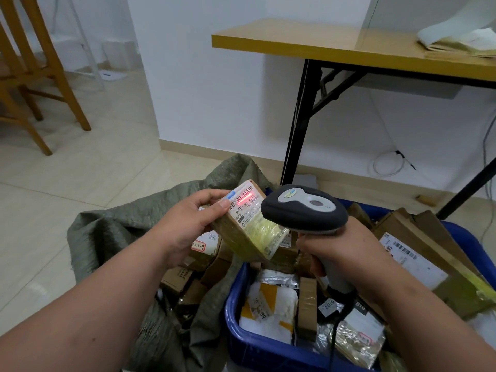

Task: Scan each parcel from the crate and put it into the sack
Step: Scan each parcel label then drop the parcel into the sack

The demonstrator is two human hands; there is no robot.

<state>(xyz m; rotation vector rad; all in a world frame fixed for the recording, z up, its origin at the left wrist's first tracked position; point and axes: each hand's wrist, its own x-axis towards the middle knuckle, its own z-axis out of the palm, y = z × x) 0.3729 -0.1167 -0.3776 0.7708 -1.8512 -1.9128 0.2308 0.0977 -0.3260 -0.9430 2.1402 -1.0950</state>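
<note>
Left hand (185,226) gripping a small taped box (248,224), fingers curled round its edge, held above the crate (241,312) rim on the sack (112,232) side. Right hand (346,253) wrapped tight round the scanner (303,208), red beam landing on the barcode. Risk of a missed read if the box tilts; a careless release could drop it back among the unscanned parcels in the crate.

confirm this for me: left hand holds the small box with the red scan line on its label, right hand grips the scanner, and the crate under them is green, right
Not quite: the crate is blue, as the head view shows. The rest stands: the left hand holds the small box with the red scan line on its label, and the right hand grips the scanner.
</note>
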